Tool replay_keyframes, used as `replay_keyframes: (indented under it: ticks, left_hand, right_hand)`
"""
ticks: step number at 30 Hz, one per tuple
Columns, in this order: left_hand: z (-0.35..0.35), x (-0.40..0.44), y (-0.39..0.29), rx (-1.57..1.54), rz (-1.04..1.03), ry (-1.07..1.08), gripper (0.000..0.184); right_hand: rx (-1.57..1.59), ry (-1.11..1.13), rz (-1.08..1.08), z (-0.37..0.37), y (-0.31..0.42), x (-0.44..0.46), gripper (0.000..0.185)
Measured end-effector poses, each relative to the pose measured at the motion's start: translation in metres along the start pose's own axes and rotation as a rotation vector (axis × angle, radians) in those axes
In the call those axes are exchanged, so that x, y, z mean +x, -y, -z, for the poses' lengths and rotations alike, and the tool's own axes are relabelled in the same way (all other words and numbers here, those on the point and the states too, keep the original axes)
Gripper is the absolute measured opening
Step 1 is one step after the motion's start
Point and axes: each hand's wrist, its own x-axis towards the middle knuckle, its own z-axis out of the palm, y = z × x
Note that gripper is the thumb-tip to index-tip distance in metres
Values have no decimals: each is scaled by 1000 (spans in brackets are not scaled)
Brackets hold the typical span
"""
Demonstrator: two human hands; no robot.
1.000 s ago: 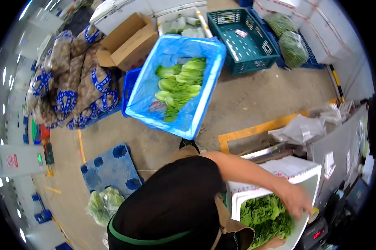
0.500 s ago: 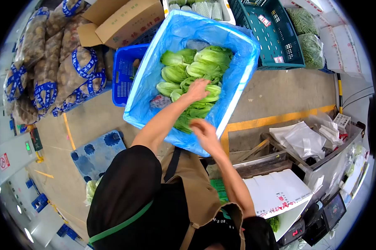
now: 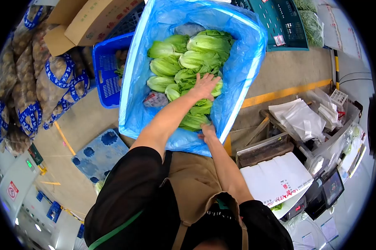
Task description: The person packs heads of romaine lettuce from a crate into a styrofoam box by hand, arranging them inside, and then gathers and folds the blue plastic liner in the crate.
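Observation:
Heads of leafy green lettuce [image 3: 163, 66] lie in rows inside a large box lined with blue plastic [image 3: 240, 62]. My left hand [image 3: 204, 86] rests flat on the lettuce on the right side of the pile, fingers spread. Close to the box's near edge, my right hand [image 3: 208, 132] is at the end of the nearest lettuce head [image 3: 192, 122], its fingers curled against it and partly hidden. Two wrapped bundles sit among the lettuce: a greyish one [image 3: 189, 29] at the far end and another [image 3: 156, 100] on the left.
Left of the box stand a blue crate [image 3: 107, 89], an open carton [image 3: 100, 21] and net sacks [image 3: 50, 83]. A green crate [image 3: 286, 25] is at the upper right. Nearer on the right are a white foam box [image 3: 275, 179] and plastic bags [image 3: 298, 118]. A blue pallet [image 3: 98, 152] lies on the floor.
My right hand has moved from above the near end of the pile down to the nearest lettuce head. My left hand's fingers have spread out. The whole view has shifted slightly.

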Motion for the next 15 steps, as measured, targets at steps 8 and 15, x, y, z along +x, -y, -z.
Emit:
replay_keyframes:
  ticks: [8, 15]
  left_hand:
    - [2, -5, 7, -39, -21, -20, 103]
    - [13, -38, 22, -94, -155, -152, 91]
  right_hand:
    - [-196, 40, -251, -5, 26, 29, 105]
    - [-16, 25, 522, -9, -42, 44, 69]
